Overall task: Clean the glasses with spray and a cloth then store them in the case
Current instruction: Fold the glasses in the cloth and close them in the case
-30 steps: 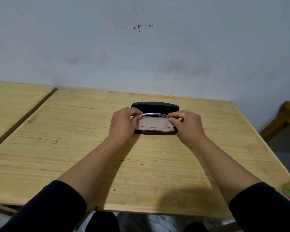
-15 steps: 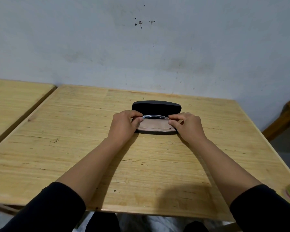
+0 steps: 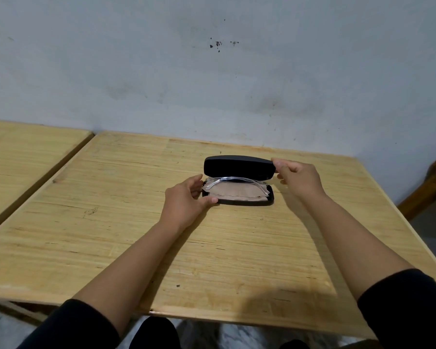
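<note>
**Open case between two hands, glasses lying inside**

Here, one black case (image 3: pixel 238 181) sits on the wooden desk (image 3: pixel 141 222) between the two hands, its lid (image 3: pixel 238 167) raised toward the wall. Inside the tray, one pair of clear glasses (image 3: pixel 233 183) lies on one beige cloth (image 3: pixel 234 193), the frame arching across the far side of the cloth.

The left hand (image 3: pixel 184 199) curls around the left end of the case: its thumb rests on the near rim, its fingers reach toward the far side, loosely cupped and pinching nothing else. The right hand (image 3: pixel 298 176) sits at the right end, its fingertips touching the corner of the lid, thumb below, half open; whether it truly grips the lid cannot be told.

Nothing lies between the hands and the case. To the left of the left hand, a second desk (image 3: pixel 23 152) stands beside the first, a dark gap between them. Far right of the right hand, one wooden piece of furniture (image 3: pixel 431 185) shows at the frame's edge. Beyond both hands rises a pale wall (image 3: pixel 212 84) with a few dark specks. Two black sleeves (image 3: pixel 71 326) cover the forearms nearest the camera.
</note>
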Tool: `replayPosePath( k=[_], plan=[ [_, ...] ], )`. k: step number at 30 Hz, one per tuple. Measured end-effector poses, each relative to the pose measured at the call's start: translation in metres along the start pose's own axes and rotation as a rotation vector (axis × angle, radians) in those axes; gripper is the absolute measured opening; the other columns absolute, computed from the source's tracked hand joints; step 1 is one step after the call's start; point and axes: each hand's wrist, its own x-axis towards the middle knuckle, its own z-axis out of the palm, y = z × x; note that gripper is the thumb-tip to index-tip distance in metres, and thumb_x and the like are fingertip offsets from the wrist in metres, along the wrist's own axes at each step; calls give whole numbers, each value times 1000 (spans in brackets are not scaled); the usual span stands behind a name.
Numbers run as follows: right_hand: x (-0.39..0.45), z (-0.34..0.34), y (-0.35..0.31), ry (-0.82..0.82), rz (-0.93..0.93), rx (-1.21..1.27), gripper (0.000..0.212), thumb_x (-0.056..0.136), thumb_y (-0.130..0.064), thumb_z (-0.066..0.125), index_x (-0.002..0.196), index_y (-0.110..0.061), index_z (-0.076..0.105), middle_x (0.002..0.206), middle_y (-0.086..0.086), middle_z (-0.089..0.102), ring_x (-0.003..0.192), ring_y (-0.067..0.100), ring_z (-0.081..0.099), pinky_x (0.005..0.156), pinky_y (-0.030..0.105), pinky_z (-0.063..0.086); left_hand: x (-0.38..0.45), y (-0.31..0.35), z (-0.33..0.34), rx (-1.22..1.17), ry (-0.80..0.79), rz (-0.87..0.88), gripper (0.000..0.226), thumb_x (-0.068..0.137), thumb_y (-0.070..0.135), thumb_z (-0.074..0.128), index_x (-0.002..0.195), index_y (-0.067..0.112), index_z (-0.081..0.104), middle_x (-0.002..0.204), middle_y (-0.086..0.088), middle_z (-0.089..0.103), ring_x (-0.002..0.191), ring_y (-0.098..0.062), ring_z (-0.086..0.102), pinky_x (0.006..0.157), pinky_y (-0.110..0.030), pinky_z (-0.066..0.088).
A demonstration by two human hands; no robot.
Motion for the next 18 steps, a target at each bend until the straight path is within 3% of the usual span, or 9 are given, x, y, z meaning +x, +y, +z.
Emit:
replayPosePath(
  k=[3,12,15,18],
  plan=[
    [8,2,-1,-49,43,22,28,87,-26,63,111,-12,68,110,1,69,84,12,62,73,17,52,1,1,0,-19,3,-6,78,67,24,82,135,11,45,129,-9,60,113,-16,59,96,-18,40],
    [-4,6,4,-26,-10,111,25,89,-14,62,112,-7,67,102,2,67,79,5,62,56,2,45,1,4,-3,-15,27,-4,69,68,22,82,130,13,52,121,-7,65,108,-13,62,94,-16,39],
    [-10,7,11,1,-59,67,21,88,-19,63,107,-17,70,107,1,70,98,14,65,67,8,49,1,4,-2,-21,17,-16,74,68,21,82,133,12,48,125,-8,63,110,-14,61,94,-16,38],
    [-16,7,17,15,-87,38,17,88,-20,63,102,-23,72,105,-3,70,102,13,63,84,21,50,1,2,-1,-24,9,-19,80,67,22,81,137,12,43,127,-8,61,111,-14,61,96,-17,38]
  ],
)
